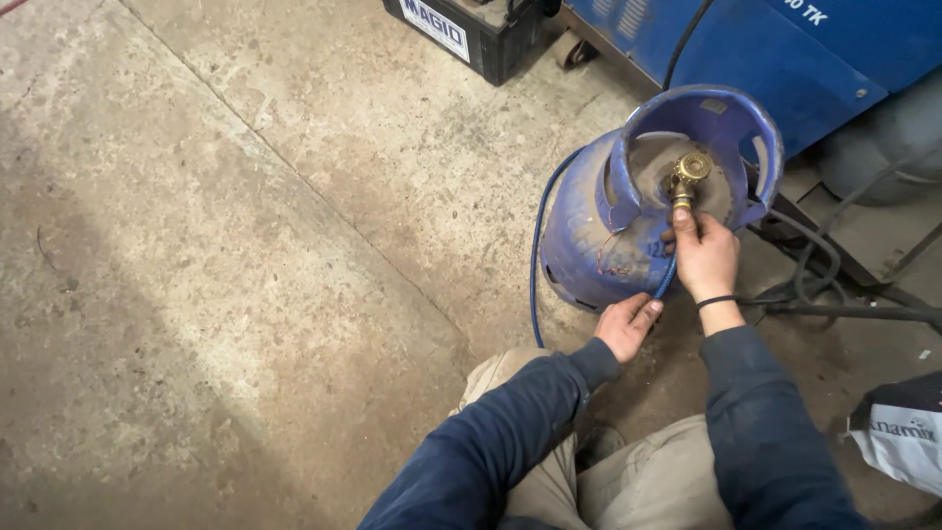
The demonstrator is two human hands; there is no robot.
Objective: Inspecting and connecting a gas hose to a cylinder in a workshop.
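While one blue gas cylinder (589,236) stands, right hand (705,257) grips its brass valve (687,177), left hand (628,326) pinches one hose (536,265).

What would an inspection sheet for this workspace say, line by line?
Surface: worn, stained concrete floor, sunlit patch at left.
Job's things: blue gas cylinder, scuffed; brass valve inside its collar; blue hose looping round the cylinder's left side.
Clutter: white printed bag at right edge.
Hands: right hand on the fitting just below the valve; left hand at the cylinder's lower side, by the hose.
Cables: black cable across the blue machine; grey hoses on the floor at right.
Surroundings: blue machine, black box, grey cylinder.
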